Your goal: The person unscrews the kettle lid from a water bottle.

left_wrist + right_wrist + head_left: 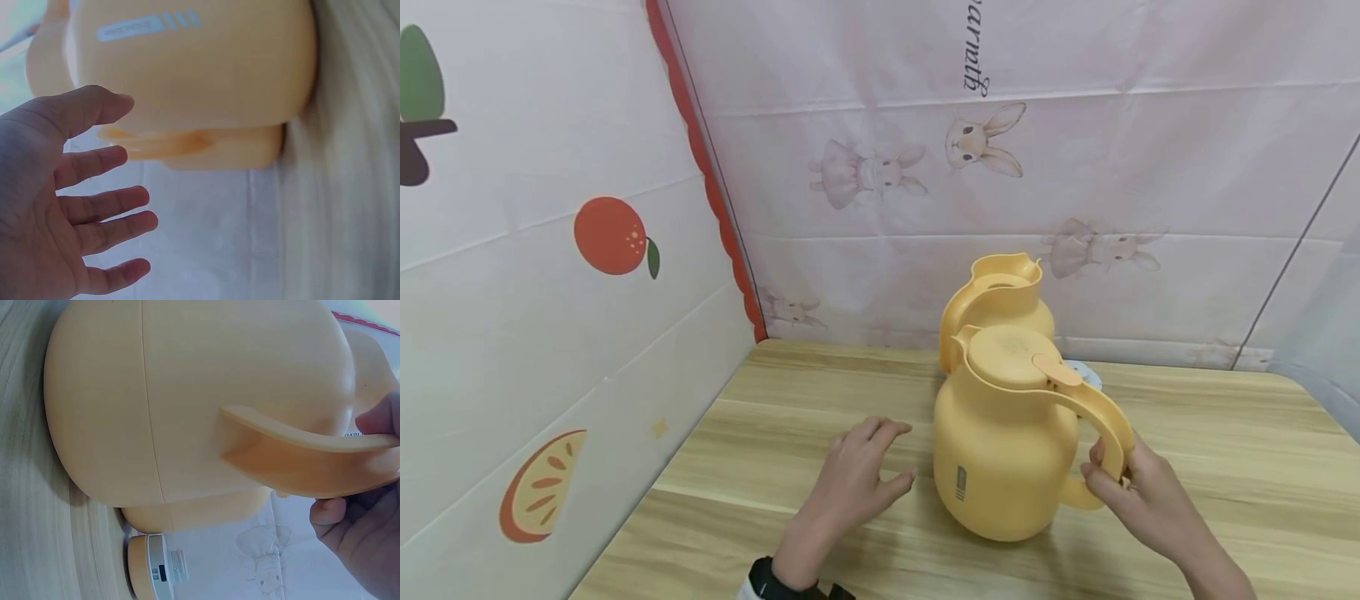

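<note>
A yellow thermal jug (1003, 458) with a round lid (1007, 357) stands upright on the wooden table, its handle (1112, 433) pointing right. My right hand (1150, 500) grips that handle low on its outer side, with fingers and thumb around it in the right wrist view. To the left of the jug, my left hand (857, 475) is held apart from it, holding nothing. Its fingers are spread in the left wrist view, the thumb overlapping the jug body (200, 75). Directly behind stands a second yellow jug (1037, 312), partly hidden, its handle toward the left.
Behind the jugs' right side sits a small round device (142, 565) with an orange base, a pale top and a small dark display. A pink rabbit-print cloth (880, 208) hangs behind the table (805, 383); a white fruit-print cloth (550, 333) covers the left side.
</note>
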Demonstrator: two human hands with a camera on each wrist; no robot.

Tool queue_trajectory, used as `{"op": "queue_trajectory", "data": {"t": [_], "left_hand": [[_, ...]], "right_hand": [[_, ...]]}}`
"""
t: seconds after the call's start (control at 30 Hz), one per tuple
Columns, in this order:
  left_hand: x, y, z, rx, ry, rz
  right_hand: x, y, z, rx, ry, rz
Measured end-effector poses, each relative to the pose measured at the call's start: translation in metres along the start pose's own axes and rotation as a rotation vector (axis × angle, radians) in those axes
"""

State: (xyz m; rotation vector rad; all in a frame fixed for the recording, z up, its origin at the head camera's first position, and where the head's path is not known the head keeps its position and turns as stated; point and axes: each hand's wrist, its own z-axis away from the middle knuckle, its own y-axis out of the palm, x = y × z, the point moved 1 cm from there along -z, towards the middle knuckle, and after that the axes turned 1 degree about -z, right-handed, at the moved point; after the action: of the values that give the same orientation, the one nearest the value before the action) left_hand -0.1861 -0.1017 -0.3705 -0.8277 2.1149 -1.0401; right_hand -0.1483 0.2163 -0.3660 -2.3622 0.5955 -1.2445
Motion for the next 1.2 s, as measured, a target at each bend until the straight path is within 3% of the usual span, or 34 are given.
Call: {"op": "queue_trajectory", "data": {"t": [0.33, 0.73, 1.2], "left_hand": [[-0.011, -0.008, -0.016, -0.039, 0.040, 0.010], [-0.027, -0.021, -0.043, -0.236, 0.178, 0.041], [-0.049, -0.026, -0.066, -0.293, 0.238, 0.124]], "right_hand": [[0.000, 0.001, 0.000, 0.003, 0.009, -0.021], [-0.006, 0.002, 0.001, -0.030, 0.011, -0.022], [-0.005, 0.003, 0.001, -0.041, -0.023, -0.045]]}}
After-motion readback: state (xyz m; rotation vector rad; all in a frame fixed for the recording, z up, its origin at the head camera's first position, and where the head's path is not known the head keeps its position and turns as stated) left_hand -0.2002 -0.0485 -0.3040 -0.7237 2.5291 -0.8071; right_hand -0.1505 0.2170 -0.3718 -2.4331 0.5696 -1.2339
